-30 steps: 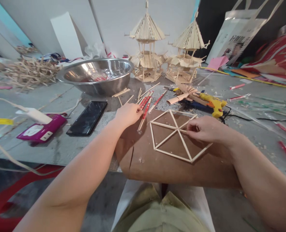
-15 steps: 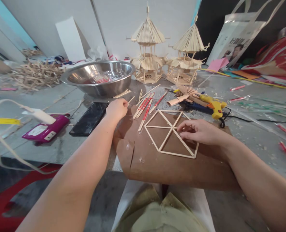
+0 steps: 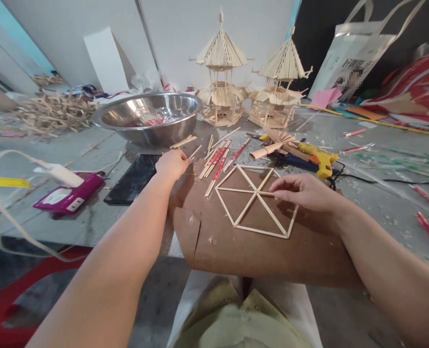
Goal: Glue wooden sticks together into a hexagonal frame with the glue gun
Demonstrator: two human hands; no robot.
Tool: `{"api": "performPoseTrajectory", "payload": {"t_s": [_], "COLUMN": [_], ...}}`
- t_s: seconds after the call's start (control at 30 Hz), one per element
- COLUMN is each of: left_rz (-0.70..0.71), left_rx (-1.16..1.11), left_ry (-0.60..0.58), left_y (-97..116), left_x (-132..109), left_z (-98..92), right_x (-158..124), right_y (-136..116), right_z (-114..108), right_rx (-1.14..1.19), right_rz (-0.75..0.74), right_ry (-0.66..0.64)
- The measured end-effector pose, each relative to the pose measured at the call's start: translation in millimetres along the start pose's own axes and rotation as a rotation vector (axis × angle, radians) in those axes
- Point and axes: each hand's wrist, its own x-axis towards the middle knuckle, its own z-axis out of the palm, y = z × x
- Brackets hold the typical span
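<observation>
A hexagonal frame of thin wooden sticks with spokes (image 3: 256,192) lies on a brown sheet (image 3: 214,251). My right hand (image 3: 296,193) is at its right side, thumb and fingers pinched on the spoke that runs right from the centre. My left hand (image 3: 173,165) is beside the black phone (image 3: 132,179), fingers curled together at a short thin stick (image 3: 195,152); whether it grips the stick is hard to make out. Between the hands and a little beyond, sticks with red wrappers (image 3: 219,162) lie in a loose bunch.
A steel basin (image 3: 149,116) stands at the back left, near a purple power strip (image 3: 69,193). Two stick pagodas (image 3: 222,87) stand behind. A yellow glue gun (image 3: 321,159) lies right of the hexagon, with its cable trailing right.
My right hand has shifted slightly and its fingers have closed on the right spoke. The hexagon has moved a little left. My left hand has moved slightly left.
</observation>
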Motion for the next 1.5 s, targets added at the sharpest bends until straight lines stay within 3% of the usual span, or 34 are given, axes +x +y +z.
{"api": "performPoseTrajectory", "payload": {"t_s": [0.23, 0.4, 0.63, 0.8, 0.87, 0.93, 1.03, 1.17, 1.33, 1.5], "left_rz": [-0.002, -0.028, -0.024, -0.046, 0.000, 0.167, 0.540, 0.814, 0.833, 0.815], "left_rx": [0.074, 0.097, 0.077, 0.031, -0.015, -0.105, -0.326, -0.457, -0.500, -0.471], "left_ry": [-0.059, -0.084, -0.018, 0.067, 0.098, 0.105, -0.045, -0.408, -0.627, -0.620], "left_y": [2, 2, 3, 3, 6, 11, 20, 35, 48, 52], "left_x": [-2, -3, -8, -12, -16, -21, -32, -49, -62, -64], "left_z": [-4.2, -6.1, -10.8, -20.4, -24.0, -26.6, -27.9, -25.4, -19.1, -11.2], "right_x": [4, 5, 8, 8, 7, 6, 6, 9, 9, 8], "right_y": [4, 6, 3, 0, 0, 0, 3, 8, 8, 0], "right_z": [-4, -1, -2, -2, -2, -3, -2, 2, 7, 8], "right_rx": [-0.544, -0.718, -0.760, -0.754, -0.747, -0.719, -0.604, -0.281, -0.120, -0.185], "right_rz": [-0.140, -0.152, -0.044, -0.059, -0.061, -0.075, -0.115, -0.200, -0.207, -0.188], "right_ry": [0.212, 0.179, 0.056, 0.043, 0.055, 0.096, 0.216, 0.359, 0.279, 0.198]}}
